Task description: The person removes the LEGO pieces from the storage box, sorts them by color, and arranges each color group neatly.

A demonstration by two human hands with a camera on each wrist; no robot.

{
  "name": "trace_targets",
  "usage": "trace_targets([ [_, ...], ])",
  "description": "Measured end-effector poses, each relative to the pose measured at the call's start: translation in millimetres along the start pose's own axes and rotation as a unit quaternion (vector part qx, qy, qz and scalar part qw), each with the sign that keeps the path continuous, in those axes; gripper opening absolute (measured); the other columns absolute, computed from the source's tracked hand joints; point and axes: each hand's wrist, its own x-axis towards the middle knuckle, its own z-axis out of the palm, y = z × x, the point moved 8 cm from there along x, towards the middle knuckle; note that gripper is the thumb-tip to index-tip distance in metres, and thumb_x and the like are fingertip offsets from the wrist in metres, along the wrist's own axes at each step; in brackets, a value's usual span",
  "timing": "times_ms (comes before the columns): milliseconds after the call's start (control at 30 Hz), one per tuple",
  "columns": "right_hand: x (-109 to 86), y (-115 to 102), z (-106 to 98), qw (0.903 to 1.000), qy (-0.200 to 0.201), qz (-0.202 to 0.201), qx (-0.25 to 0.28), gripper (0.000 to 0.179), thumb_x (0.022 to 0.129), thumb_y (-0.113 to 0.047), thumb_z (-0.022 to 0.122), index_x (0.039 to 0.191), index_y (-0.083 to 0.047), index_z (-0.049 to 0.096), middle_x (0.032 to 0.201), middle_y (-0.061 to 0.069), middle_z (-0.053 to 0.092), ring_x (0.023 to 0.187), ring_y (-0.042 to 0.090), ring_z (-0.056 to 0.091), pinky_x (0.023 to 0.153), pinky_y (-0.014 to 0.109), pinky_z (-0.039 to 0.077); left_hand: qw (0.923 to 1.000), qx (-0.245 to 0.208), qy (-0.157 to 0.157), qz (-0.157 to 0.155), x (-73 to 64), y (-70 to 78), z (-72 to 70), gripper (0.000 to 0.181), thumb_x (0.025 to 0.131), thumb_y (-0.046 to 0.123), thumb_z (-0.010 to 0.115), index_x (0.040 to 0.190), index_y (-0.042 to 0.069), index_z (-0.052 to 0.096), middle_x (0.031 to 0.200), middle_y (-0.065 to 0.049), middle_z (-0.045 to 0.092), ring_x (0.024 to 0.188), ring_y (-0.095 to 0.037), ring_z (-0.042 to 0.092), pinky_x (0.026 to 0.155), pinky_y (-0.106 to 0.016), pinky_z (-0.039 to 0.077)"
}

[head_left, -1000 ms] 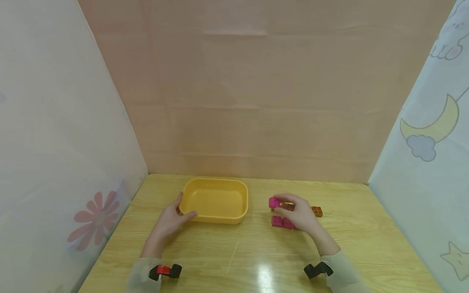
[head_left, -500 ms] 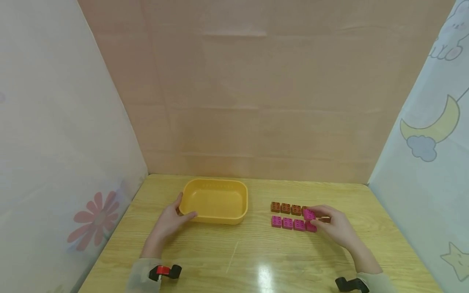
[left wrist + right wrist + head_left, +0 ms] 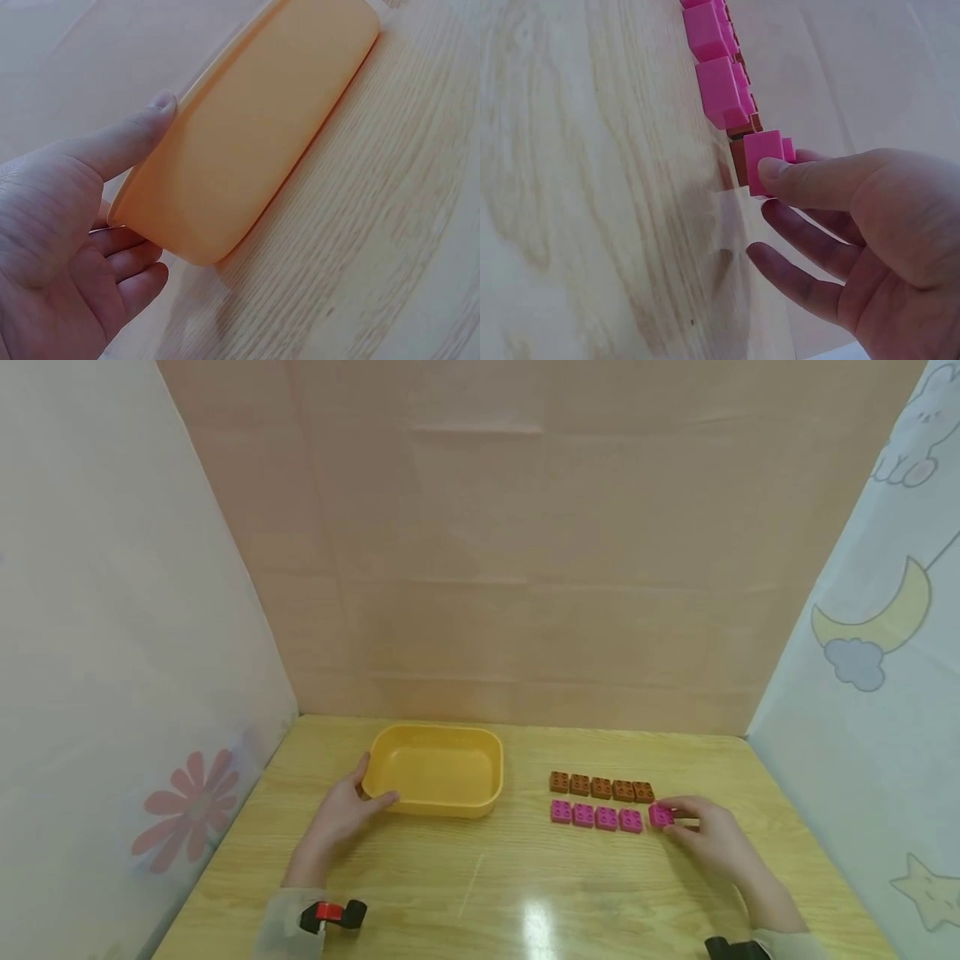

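My right hand (image 3: 712, 837) pinches a pink toy building brick (image 3: 660, 816) between thumb and fingers, at the right end of a row of pink bricks (image 3: 607, 818). A narrow gap separates it from the nearest brick in that row; whether it touches the table I cannot tell. In the right wrist view the thumb presses the side of the held brick (image 3: 763, 161), with two fingers extended below. My left hand (image 3: 341, 814) grips the near left corner of a yellow plastic tray (image 3: 435, 774). In the left wrist view its thumb lies on the rim of the tray (image 3: 247, 142).
Behind the pink row runs a parallel row of orange-brown bricks (image 3: 602, 788), studs up. Both rows stand right of the tray on a wooden table (image 3: 480, 877). A beige backdrop (image 3: 480, 568) rises at the back, with patterned sheets (image 3: 870, 760) at the sides.
My right hand has carried a pink brick from the left end of the rows rightward and lowered it to the pink row's right end. My left hand and the tray have stayed put.
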Motion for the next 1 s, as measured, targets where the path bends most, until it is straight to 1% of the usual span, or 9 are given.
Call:
trace_targets([
  [167,1.9,5.1,7.7,0.9996,-0.025,0.01,0.003,0.038,0.093,0.001,0.08,0.131,0.004,0.072,0.127,0.027,0.07,0.105,0.038,0.073,0.084,0.044,0.065,1.0,0.002,-0.005,0.002,1.0,1.3,-2.1,0.113,0.096,0.043,0.082,0.169,-0.004,0.01,0.173,-0.026,0.018,0.155,-0.044,0.031,0.124,-0.056,0.032],
  [233,2.5,5.6,9.1,0.9995,-0.029,0.011,0.001,0.038,0.093,0.001,0.08,0.13,0.005,0.071,0.126,0.027,0.07,0.104,0.037,0.074,0.083,0.044,0.065,1.0,0.001,-0.006,0.002,1.3,1.9,-2.3,0.113,0.096,0.043,0.083,0.169,-0.004,0.011,0.174,-0.026,0.018,0.155,-0.044,0.031,0.124,-0.056,0.032],
  [367,4.9,6.1,10.9,0.9995,-0.028,0.011,-0.011,0.038,0.092,0.003,0.08,0.13,0.005,0.072,0.125,0.026,0.071,0.103,0.036,0.074,0.084,0.045,0.065,1.0,-0.002,-0.006,0.006,0.5,4.2,-2.8,0.114,0.095,0.044,0.084,0.169,-0.004,0.012,0.173,-0.027,0.019,0.155,-0.044,0.032,0.123,-0.055,0.032],
  [567,8.1,6.3,14.3,0.9989,-0.035,0.01,-0.031,0.038,0.092,0.002,0.081,0.129,0.005,0.072,0.124,0.025,0.071,0.103,0.036,0.073,0.084,0.048,0.064,1.0,-0.003,-0.006,0.004,1.1,2.2,-2.7,0.118,0.092,0.049,0.085,0.169,-0.004,0.012,0.173,-0.026,0.021,0.154,-0.044,0.034,0.122,-0.055,0.035],
  [800,7.6,5.1,14.2,0.999,-0.029,0.009,-0.034,0.039,0.09,0.002,0.082,0.128,0.004,0.073,0.123,0.025,0.071,0.103,0.036,0.073,0.084,0.05,0.064,0.9999,-0.01,-0.006,0.005,-0.8,3.3,-2.1,0.116,0.094,0.047,0.084,0.169,-0.004,0.011,0.173,-0.026,0.02,0.154,-0.043,0.035,0.122,-0.054,0.035],
  [1000,5.4,4.8,14.6,0.9992,-0.022,0.002,-0.032,0.038,0.09,0.002,0.082,0.128,0.004,0.073,0.122,0.023,0.072,0.103,0.036,0.073,0.083,0.048,0.064,0.9999,-0.009,-0.004,0.007,-1.7,4.1,-0.6,0.112,0.096,0.041,0.083,0.169,-0.004,0.012,0.173,-0.026,0.021,0.154,-0.042,0.035,0.122,-0.054,0.035],
])
